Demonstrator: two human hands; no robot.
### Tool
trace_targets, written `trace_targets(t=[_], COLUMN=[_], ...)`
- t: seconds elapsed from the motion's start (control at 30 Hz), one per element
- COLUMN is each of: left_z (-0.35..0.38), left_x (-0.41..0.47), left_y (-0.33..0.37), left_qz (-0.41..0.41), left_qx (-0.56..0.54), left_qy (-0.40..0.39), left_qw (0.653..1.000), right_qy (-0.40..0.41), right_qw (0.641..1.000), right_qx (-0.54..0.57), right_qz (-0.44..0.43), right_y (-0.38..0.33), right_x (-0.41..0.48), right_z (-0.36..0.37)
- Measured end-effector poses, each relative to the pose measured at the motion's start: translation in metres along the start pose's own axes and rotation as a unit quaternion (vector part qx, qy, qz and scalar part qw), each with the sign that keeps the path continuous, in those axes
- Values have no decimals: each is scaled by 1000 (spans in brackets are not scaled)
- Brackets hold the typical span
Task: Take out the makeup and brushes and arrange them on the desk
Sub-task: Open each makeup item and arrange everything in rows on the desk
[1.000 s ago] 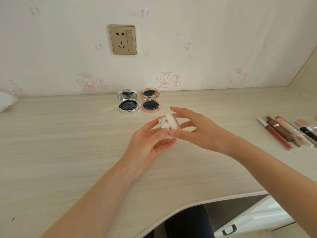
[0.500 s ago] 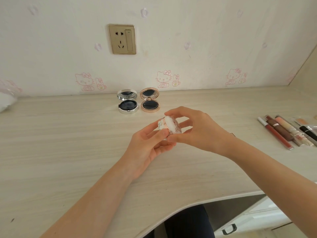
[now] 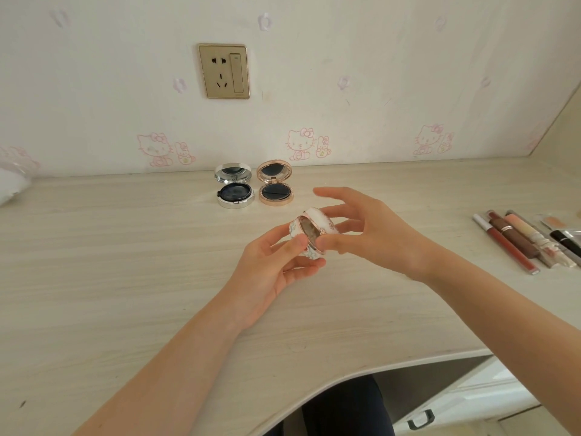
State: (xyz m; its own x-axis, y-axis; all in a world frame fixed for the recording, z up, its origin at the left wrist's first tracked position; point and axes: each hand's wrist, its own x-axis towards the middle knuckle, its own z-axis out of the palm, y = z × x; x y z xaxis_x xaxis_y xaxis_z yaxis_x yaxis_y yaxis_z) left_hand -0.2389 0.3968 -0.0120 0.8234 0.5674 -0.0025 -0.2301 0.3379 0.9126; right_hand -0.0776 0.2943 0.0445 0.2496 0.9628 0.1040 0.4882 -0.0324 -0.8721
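Two hands meet over the middle of the desk (image 3: 125,278), and between them, lifted a little off the wood, is a small round white compact (image 3: 314,229) with a faint pattern on its side and a rose-gold rim. It is tipped on its side and stands partly open, so that a dark inner face shows through the gap. The left hand (image 3: 267,275) cradles the base from below, fingers curled under it and the thumb pressed on the near rim. The right hand (image 3: 377,234) grips the lid, thumb on its near edge and the middle fingers behind it, while the index finger sticks out straight and touches nothing. Farther back, close to the wall, two more compacts sit side by side, nearly touching, both fully open with their mirrors propped upright: a silver compact (image 3: 234,190) on the left and a rose-gold compact (image 3: 275,187) on the right, each showing a dark inside. Well off to the right, a row of slim tubes (image 3: 518,240) lies flat and close together, red, brown and peach among them. Something white and soft (image 3: 11,184) pokes in at the far left edge; I cannot tell what it is. A gold wall socket (image 3: 224,70) is set above the open compacts, in wallpaper printed with pink cartoon cats (image 3: 300,144). Below the desk's curved front edge I can see a white drawer with a black handle (image 3: 419,420).
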Motion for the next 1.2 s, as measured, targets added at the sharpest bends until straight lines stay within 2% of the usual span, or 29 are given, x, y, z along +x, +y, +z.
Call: trace_targets(t=[0.17,0.3,0.4,0.5,0.6,0.67,1.07,1.2], left_z=[-6,-10,-11,-12,-13,-14,-13,-13], left_x=[3,4,6,5,4,5,6,6], left_y=[0,0,0,-4,-9,-11,-18,-20], left_qz=[44,61,91,115,105,100,89,101], left_qx=[121,174,272,387,467,487,489,520], left_qy=[24,62,106,107,121,129,165,159], left_qw=[991,981,952,908,870,858,852,833], right_qy=[8,0,-2,-7,-7,-1,-19,-18], right_qw=[999,997,990,985,982,982,974,974], right_qx=[-33,-83,-139,-173,-187,-185,-227,-224], right_qz=[-9,-11,-19,-25,-25,-24,-22,2], right_y=[1,5,9,16,23,25,25,20], right_x=[2,6,8,10,12,13,24,31], right_z=[0,3,3,5,7,8,4,3])
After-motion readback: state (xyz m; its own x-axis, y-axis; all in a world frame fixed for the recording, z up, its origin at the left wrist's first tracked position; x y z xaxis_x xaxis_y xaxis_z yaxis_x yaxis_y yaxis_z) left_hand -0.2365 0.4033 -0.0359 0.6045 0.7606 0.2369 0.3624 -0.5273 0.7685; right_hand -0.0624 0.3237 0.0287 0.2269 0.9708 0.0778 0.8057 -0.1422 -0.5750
